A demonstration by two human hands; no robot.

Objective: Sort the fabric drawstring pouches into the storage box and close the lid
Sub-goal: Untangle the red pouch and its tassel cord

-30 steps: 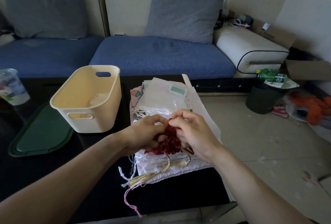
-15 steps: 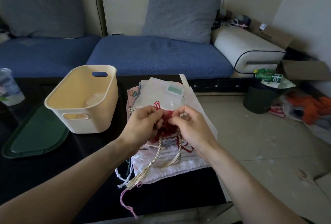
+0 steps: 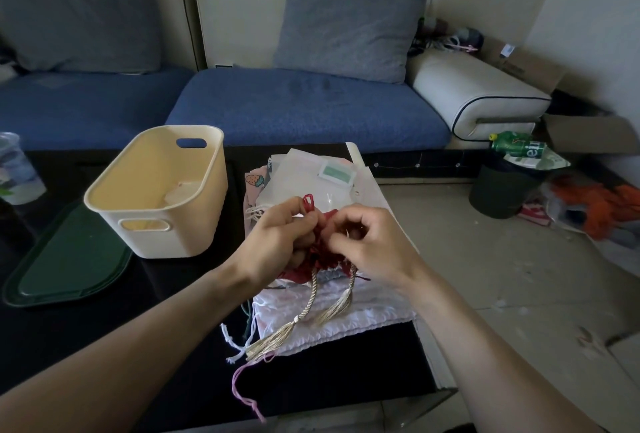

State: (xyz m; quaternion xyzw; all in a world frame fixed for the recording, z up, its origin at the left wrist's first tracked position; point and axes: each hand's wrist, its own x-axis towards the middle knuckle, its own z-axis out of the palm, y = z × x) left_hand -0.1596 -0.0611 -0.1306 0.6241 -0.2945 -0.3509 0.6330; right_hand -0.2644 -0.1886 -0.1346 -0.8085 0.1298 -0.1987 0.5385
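Both hands, the left hand (image 3: 277,242) and right hand (image 3: 367,245), are now lifting the red drawstring pouch (image 3: 320,256) off the pile of pouches (image 3: 332,314), pinching its gathered mouth (gold tassels dangling), heading toward the cream storage box (image 3: 156,190), lid (image 3: 65,259) beside it.

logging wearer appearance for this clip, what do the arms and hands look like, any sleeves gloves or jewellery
Both forearms are bare up to the frame edge, with no sleeves showing. The left hand and right hand are ungloved, with no rings, watch or bracelet visible. Fingernails look short and unpainted.
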